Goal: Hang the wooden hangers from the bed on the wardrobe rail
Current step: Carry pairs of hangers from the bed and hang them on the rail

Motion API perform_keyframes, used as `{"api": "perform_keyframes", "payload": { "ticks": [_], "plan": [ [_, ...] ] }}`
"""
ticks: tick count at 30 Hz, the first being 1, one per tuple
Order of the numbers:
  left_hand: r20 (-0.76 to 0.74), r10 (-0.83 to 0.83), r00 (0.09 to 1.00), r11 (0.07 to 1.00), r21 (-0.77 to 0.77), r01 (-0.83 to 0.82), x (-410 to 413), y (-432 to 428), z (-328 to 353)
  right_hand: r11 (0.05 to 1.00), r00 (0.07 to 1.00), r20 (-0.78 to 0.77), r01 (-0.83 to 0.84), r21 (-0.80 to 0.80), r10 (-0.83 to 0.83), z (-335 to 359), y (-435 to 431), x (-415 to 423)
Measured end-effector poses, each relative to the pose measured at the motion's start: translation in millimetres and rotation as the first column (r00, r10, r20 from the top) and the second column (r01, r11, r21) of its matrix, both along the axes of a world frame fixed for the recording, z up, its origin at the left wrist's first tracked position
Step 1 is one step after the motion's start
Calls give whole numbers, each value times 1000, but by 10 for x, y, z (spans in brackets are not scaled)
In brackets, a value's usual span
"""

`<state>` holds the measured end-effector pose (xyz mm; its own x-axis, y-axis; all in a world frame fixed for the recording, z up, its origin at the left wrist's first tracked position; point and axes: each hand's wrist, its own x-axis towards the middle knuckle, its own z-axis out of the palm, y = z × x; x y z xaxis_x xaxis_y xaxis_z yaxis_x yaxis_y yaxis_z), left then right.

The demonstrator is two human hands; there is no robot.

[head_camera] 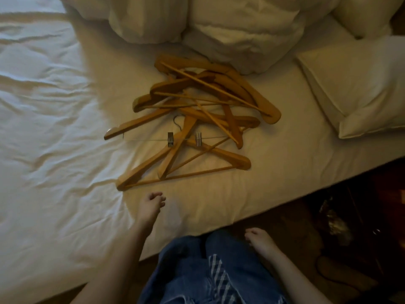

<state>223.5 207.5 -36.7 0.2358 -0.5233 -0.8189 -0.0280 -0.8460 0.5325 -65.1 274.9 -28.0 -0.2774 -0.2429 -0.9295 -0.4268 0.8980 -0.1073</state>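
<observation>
The wooden hangers [192, 119] lie in a tangled heap on the bed [54, 128], just in front of the bunched duvet [230, 29] and beside a pillow [361, 84]. Bars and shoulders cross one another, and one hanger with metal clips [184, 139] on a thin wire bar lies across the near side of the pile. No wardrobe rail is in view.

The left hand [152, 207] is out over the sheet, just short of the nearest hanger [171, 174], with its grip loosely curled and holding nothing. The right hand [260, 240] hangs low beside the bed edge, by the person's jeans [208, 270], also half-curled and empty.

My judgement is that nothing has been hung yet and the first pickup is about to begin. The main risk is the tangle: lifting the nearest hanger may drag others with it, since hooks and bars interlock, and a snagged one could slide off the bed edge onto the dark floor [295, 216]. The clips could also catch on the sheet or a neighbouring bar. The dim light makes the hooks hard to pick out, so a grab at the wrong part seems likely.
</observation>
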Motion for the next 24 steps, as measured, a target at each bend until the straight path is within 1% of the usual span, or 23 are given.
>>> {"api": "perform_keyframes", "payload": {
  "ticks": [5, 7, 9, 11, 14, 18, 21, 24],
  "plan": [
    [-25, 5, 1000, 985, -170, -9, 32, -832, 233, 976, 1000, 2, -23, -214, 24, 127, -900, 237],
    [-36, 24, 999, 971, -235, -31, 40, -1176, 305, 955, 999, 45, 9, -297, 5, 232, -1394, 338],
    [-33, 61, 998, 955, -288, -68, 55, -1508, 379, 913, 998, 68, 12, -409, 17, 333, -1931, 459],
    [-28, 93, 995, 940, -326, -97, 86, -1832, 430, 861, 998, 50, -15, -508, 46, 417, -2471, 595],
    [-54, 129, 990, 932, -335, -140, 125, -2300, 421, 792, 995, 82, -1, -610, 65, 476, -3171, 776],
    [-13, 159, 987, 918, -365, -153, 165, -2809, 290, 755, 996, 77, 10, -655, 53, 467, -3905, 1027],
    [16, 135, 991, 914, -387, -118, 178, -3058, 182, 761, 996, 46, -31, -648, 79, 385, -4261, 1229],
    [76, 153, 985, 909, -402, -110, 194, -3263, 59, 792, 993, 53, -52, -609, 105, 244, -4488, 1419]
  ]
}}
